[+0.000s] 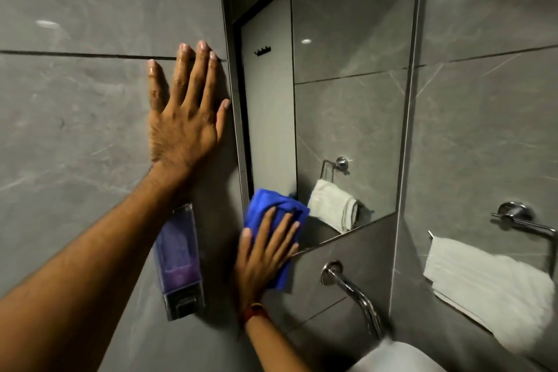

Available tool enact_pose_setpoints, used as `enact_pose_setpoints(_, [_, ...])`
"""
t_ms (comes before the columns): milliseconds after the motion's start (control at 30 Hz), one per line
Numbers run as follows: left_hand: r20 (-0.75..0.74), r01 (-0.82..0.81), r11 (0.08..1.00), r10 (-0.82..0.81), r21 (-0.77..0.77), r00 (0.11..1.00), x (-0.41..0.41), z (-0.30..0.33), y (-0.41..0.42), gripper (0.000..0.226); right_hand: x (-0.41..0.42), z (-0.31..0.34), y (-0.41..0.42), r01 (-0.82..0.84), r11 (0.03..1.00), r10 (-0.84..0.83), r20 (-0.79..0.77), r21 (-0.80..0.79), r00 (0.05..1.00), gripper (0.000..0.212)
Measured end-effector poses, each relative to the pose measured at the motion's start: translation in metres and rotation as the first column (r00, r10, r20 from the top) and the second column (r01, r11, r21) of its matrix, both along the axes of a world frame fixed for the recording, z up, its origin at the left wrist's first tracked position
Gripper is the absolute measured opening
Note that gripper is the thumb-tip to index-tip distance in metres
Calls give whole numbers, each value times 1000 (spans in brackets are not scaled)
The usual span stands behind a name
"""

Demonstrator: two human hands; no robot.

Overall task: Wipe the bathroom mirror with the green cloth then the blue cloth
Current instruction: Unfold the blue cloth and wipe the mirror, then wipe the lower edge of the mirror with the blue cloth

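The bathroom mirror (347, 100) hangs on the grey tiled wall and reflects a door and a towel. A folded blue cloth (271, 208) is pressed against the mirror's bottom left corner, overlapping the frame and the wall below. My right hand (265, 257) lies flat on the cloth with its fingers spread, holding it to the surface. My left hand (184, 112) rests flat and open on the wall tile just left of the mirror's edge. No green cloth is in view.
A clear soap dispenser (179, 263) with purple liquid is fixed to the wall under my left forearm. A chrome wall spout (353, 290) juts out over the white basin (392, 356). A white towel (489, 284) hangs from a chrome ring on the right wall.
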State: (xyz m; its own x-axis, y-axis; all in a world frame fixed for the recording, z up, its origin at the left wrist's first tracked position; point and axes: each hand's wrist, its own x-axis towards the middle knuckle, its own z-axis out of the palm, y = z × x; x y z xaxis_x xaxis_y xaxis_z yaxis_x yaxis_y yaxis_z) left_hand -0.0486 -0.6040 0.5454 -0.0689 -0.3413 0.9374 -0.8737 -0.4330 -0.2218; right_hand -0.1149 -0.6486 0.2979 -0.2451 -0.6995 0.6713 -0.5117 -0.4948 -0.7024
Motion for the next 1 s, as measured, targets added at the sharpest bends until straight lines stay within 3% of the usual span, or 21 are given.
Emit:
enact_pose_setpoints(133, [-25,25,999,-25,22,999,-4,1,7,66,25,78,5,-10,946,-36,-135,-324,990,62])
enact_pose_setpoints(200, [-93,156,988,-154,13,984,-7,5,14,62,20,126,-7,-59,911,11,-121,-409,993,70])
enact_pose_setpoints(267, [-214,352,930,-366,-102,905,-10,11,29,56,8,170,-15,-128,921,116,-55,-369,992,72])
enact_pose_setpoints(333, [-242,421,888,-456,-186,856,-14,14,40,51,-5,197,-20,-249,922,276,53,-295,960,61])
enact_pose_setpoints(367, [-263,420,896,-444,-144,857,-21,15,43,50,-13,204,-20,-340,899,380,107,-275,919,57])
enact_pose_setpoints(433, [-445,466,884,-402,39,800,-41,17,49,49,-27,208,-12,-530,799,591,205,-283,780,54])
enact_pose_setpoints(500, [-654,554,830,-384,65,652,-59,18,44,46,-42,205,-3,-653,711,703,240,-262,669,54])
enact_pose_setpoints(567, [-768,580,809,-430,-94,475,-74,20,45,40,-56,203,7,-764,577,810,321,-289,490,55])
enact_pose_setpoints(700, [-795,635,691,-575,-345,194,-89,6,74,23,-85,178,34,-826,449,802,561,-342,205,63])
enact_pose_setpoints(767, [-791,647,654,-599,-392,126,-87,-18,103,18,-98,151,53,-871,376,775,623,-318,107,54])
enact_pose_setpoints(867, [-814,642,668,-570,-376,117,-80,-77,152,3,-112,100,90,-924,318,697,713,-212,76,43])
enact_pose_setpoints(1000, [-932,461,838,-358,-293,59,-50,-213,234,8,-94,-26,168,-993,107,667,736,58,115,31])
